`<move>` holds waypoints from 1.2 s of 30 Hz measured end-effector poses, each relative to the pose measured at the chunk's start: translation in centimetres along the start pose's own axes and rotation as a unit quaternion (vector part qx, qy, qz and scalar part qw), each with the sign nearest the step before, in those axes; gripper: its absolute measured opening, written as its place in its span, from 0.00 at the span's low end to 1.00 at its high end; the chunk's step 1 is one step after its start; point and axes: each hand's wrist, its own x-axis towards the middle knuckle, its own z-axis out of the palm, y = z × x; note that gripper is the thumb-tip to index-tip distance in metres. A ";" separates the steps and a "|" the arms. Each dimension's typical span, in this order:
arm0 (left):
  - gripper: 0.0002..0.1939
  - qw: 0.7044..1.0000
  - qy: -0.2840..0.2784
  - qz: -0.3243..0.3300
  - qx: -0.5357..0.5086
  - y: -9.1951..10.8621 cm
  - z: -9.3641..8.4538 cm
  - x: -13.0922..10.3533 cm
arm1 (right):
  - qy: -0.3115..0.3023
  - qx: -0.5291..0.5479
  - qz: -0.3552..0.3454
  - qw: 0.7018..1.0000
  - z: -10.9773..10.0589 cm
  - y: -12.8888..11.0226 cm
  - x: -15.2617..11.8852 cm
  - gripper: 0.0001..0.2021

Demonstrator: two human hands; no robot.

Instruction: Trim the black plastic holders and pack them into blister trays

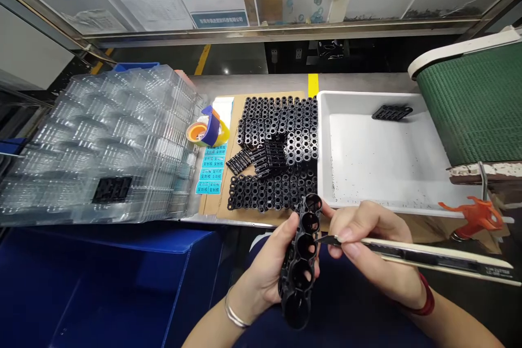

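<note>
My left hand (pixel 269 261) is closed around a black plastic part (pixel 302 274) with a row of several round openings, tilted up toward me. In my right hand (pixel 371 247) is a utility knife (pixel 440 258) with a pale handle, pinched near its blade end. The dark blade tip meets the edge of one of the middle openings, or lies just in front of it. Behind my hands, many similar black parts (pixel 277 119) stand in rows on a sheet of cardboard (pixel 210 204), with a few lying loose among them.
At right is a white tray (pixel 359 174) with one black part (pixel 392 112) inside, beside a green conveyor belt (pixel 473 103). Stacked clear plastic trays (pixel 101 136) stand left, above a blue bin (pixel 101 283). Tape rolls (pixel 209 128), blue labels (pixel 210 174) and an orange-handled tool (pixel 473 217) lie around.
</note>
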 end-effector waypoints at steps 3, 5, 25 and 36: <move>0.24 1.000 -0.011 0.000 0.007 -0.1 -0.2 0.0 | 0.000 -0.009 0.003 1.000 0.0 0.0 -0.1 0.06; 0.26 1.000 -0.017 0.001 0.013 -0.1 -0.2 0.1 | -0.003 -0.005 0.016 1.000 0.0 0.1 -0.2 0.07; 0.26 0.998 -0.010 -0.041 0.054 0.7 -0.1 0.3 | 0.070 -0.040 0.011 0.997 0.0 -1.0 -0.1 0.04; 0.24 0.998 -0.008 -0.036 0.041 0.7 0.1 0.3 | 0.030 0.027 0.060 0.997 -0.3 -0.8 -0.1 0.06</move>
